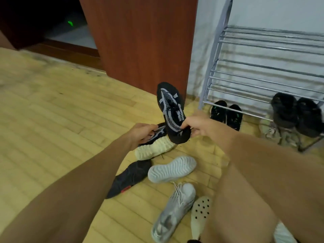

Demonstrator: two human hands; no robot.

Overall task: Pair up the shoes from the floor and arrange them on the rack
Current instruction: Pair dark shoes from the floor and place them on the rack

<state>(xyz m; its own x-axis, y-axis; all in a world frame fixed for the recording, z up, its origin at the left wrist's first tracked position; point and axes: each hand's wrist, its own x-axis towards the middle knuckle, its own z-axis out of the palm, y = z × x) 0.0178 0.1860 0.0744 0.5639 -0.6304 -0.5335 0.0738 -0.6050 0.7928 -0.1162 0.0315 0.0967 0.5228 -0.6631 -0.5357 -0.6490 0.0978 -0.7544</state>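
- Two tiers of the grey metal-bar shoe rack (263,71) stood bare against the wall; I saw black pairs lower down.
- My right hand (198,126) pinched the heel of a raised black knit sneaker with grey stripes (171,109).
- My left hand (142,131) gripped its cream-soled match (156,148) on the wooden floor (52,111).

Both bare forearms reach forward, converging. The right hand (198,126) is raised, fingers pinched closed around a grasp, knuckles up. The left hand (142,131) sits lower, fingers curled closed, palm turned inward.
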